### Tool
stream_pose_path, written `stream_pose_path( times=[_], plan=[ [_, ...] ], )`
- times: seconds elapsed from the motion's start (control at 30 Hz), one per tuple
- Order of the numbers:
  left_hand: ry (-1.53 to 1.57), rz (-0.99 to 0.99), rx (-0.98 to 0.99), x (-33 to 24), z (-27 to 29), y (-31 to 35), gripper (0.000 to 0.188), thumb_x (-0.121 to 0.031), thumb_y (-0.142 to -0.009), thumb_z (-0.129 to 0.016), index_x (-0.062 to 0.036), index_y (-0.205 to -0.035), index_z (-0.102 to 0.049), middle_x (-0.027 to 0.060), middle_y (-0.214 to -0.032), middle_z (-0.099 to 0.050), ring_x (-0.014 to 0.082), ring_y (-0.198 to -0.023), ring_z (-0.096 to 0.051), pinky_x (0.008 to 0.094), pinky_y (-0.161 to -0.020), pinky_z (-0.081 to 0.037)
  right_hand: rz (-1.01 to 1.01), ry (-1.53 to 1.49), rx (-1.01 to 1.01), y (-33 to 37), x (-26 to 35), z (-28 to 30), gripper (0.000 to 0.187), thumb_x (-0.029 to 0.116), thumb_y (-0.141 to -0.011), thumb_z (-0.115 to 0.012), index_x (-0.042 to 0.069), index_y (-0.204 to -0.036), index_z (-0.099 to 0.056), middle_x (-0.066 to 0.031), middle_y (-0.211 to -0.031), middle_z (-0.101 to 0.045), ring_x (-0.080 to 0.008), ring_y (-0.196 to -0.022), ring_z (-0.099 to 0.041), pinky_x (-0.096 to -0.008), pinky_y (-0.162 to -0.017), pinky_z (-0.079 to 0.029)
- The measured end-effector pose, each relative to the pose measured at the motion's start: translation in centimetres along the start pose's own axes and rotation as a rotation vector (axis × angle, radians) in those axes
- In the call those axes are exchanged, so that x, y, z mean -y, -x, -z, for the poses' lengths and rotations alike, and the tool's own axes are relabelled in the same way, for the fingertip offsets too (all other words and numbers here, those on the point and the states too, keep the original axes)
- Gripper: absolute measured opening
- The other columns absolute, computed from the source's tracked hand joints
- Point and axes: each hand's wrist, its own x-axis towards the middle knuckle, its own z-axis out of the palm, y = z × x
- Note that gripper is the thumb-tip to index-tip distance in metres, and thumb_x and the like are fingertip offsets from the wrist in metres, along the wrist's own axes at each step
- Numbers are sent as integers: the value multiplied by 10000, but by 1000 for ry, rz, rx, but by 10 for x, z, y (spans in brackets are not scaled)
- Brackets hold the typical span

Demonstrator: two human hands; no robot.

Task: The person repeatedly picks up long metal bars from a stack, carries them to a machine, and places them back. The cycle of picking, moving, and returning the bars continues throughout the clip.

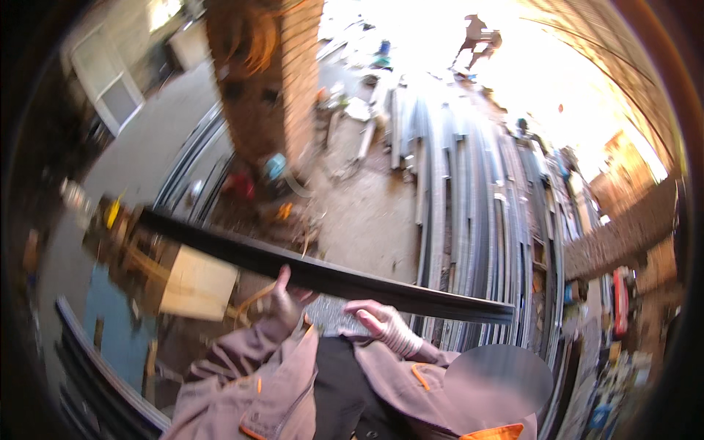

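Observation:
A long dark metal profile (pixel 337 279) stretches across in front of me, its left end higher in the picture than its right. My left hand (pixel 287 299) is closed on it from below, the thumb up against the near side and the fingers partly hidden beneath. Just under the bar's near edge, my right hand (pixel 383 325) has its fingers stretched out to the left and the thumb apart. Nothing shows in that hand, and light wrapping circles its wrist. Both sleeves are brownish with orange trim.
Many long metal profiles (pixel 469 198) lie side by side ahead and to the right. A brick pillar (pixel 293 95) rises ahead on the left. Nearby at left is a pale board (pixel 196 284). More dark bars (pixel 103 374) are at lower left. A blurred person (pixel 477 40) appears far off.

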Motion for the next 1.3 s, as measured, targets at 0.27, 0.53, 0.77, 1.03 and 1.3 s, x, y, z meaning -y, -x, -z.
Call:
stream_pose_path(
  times=[0.27, 0.53, 0.77, 1.03, 1.3],
  plan=[
    [-38, 70, 19, 6, 54, -5, 444, -489, -903, -682, -101, -1115, -645, 114, -1058, -718, 286, -903, -704, 509, -890, -551, -238, 1068, -48, -79, -22, 13, 470, 554, -912, -626, 95, -961, -715, -205, -812, -697, -403, -778, -680, -442, -706, -531],
    [-17, -98, -196, -63, 118, -22, 518, -494, -842, -757, -48, -1089, -663, 136, -1014, -741, 270, -855, -724, 374, -790, -588, -244, 916, 4, -96, -114, 2, 570, 603, -947, -523, 68, -875, -708, -238, -760, -649, -450, -758, -644, -469, -674, -509],
    [-267, -364, -629, -210, 201, -65, 974, -816, -709, -663, 4, -1231, -610, 70, -724, -600, 174, -485, -514, 331, -429, -443, -182, 961, -4, -105, -160, 22, 502, 552, -951, -549, 80, -861, -694, -228, -751, -652, -455, -741, -636, -487, -651, -502],
    [-131, -324, -829, -255, 242, -100, 1173, -920, -736, -469, 23, -1436, -467, 171, -1399, -549, 295, -1281, -509, 414, -1093, -377, -238, 878, -101, -125, -255, 68, 431, 486, -960, -577, 88, -835, -681, -217, -726, -650, -459, -708, -624, -491, -614, -494],
    [-292, -212, -895, -259, 252, -111, 1117, -952, -752, -339, 20, -1220, -629, 177, -1087, -670, 324, -1020, -629, 433, -912, -482, -485, 605, -150, -107, -244, 69, 361, 430, -963, -592, 95, -893, -705, -200, -758, -669, -408, -713, -648, -458, -651, -502]
  ],
)
